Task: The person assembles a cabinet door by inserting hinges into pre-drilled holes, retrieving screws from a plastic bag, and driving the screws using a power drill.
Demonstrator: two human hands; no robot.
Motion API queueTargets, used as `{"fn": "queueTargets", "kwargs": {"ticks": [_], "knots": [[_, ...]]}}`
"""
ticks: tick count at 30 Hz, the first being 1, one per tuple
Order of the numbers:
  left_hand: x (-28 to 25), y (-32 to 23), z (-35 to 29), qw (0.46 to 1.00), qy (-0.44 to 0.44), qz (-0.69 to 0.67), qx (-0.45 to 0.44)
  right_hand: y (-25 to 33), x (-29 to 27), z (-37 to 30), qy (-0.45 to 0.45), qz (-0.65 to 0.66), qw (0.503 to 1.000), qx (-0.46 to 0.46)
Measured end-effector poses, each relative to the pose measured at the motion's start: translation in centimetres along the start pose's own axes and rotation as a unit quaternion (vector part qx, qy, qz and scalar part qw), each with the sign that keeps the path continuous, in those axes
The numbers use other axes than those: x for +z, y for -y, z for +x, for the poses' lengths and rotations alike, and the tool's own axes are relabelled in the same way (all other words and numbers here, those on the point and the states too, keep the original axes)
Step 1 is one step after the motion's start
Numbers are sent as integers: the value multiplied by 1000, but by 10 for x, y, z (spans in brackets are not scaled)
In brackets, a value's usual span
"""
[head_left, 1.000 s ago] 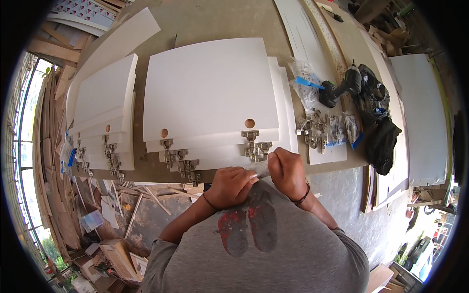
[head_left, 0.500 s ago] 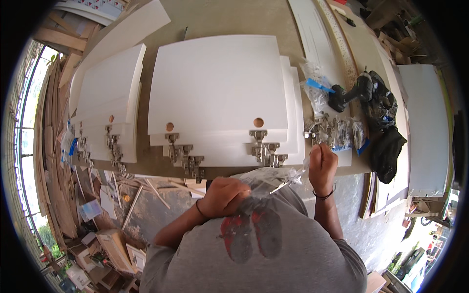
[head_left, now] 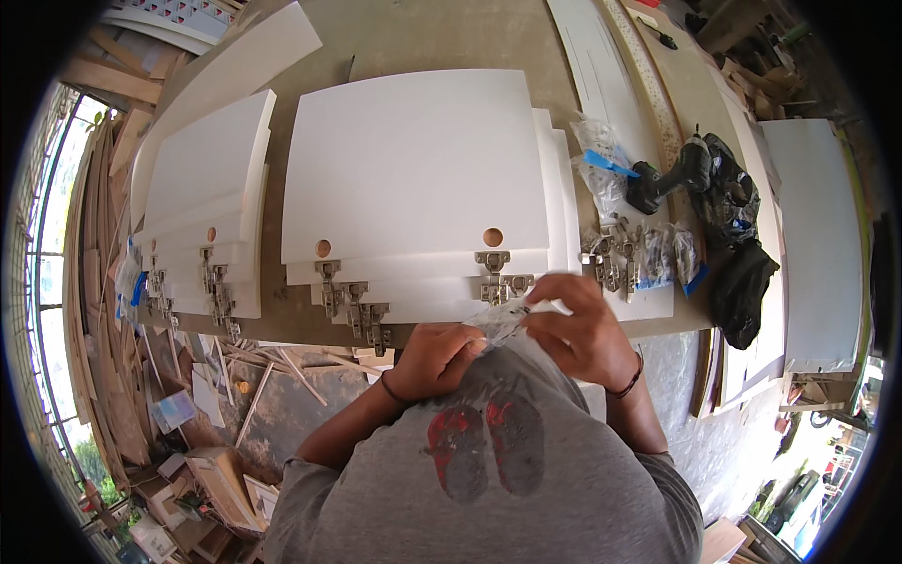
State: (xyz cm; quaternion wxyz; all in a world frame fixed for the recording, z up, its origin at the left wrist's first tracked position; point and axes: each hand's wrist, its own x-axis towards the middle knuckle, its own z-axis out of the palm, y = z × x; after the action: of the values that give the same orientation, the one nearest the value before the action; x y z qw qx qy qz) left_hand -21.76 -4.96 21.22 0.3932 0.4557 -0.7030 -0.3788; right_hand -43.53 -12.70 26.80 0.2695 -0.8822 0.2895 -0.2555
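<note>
I'm looking down over the stack of white rectangular cabinet-door panels (head_left: 413, 179) lying on the brown workbench (head_left: 423, 42), and I'll place everything from that stack. Both hands are at its near edge, close to the chest. My left hand (head_left: 434, 360) is curled tight around the lower end of a small crinkled clear plastic bag (head_left: 496, 324). My right hand (head_left: 584, 331) pinches the bag's top between thumb and fingertips, fingers narrowed on the plastic. I can't tell what is inside the bag. It hangs just off the stack's near edge, right below the silver metal cup hinge (head_left: 492, 263) fitted by the right-hand round hole.

More silver hinges (head_left: 355, 303) line the stack's near-left corner, stepped one panel after another. To the stack's left is a second, smaller pile of white panels (head_left: 209, 188) with its own hinges. To the stack's right lies a loose heap of bagged metal hinges (head_left: 631, 256); beyond that heap rests a dark cordless drill (head_left: 669, 179) beside a black bag (head_left: 738, 230). Below the stack's near edge, past the bench, wood offcuts (head_left: 254, 371) litter the floor.
</note>
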Motion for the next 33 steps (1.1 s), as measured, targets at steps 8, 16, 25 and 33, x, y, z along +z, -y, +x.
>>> {"fn": "queueTargets", "kwargs": {"ticks": [8,16,25,33], "knots": [[0,1,0,999,50,-11,17,-8,18,-12,93,18,992,79],[-11,-6,10,994,62,-69,-58,-19,34,-12,84,47,994,54],[-19,47,10,988,-66,-87,-114,-44,25,-24,-48,468,830,300],[5,-7,94,997,-31,23,-74,-78,38,-27,-166,715,610,298]]}}
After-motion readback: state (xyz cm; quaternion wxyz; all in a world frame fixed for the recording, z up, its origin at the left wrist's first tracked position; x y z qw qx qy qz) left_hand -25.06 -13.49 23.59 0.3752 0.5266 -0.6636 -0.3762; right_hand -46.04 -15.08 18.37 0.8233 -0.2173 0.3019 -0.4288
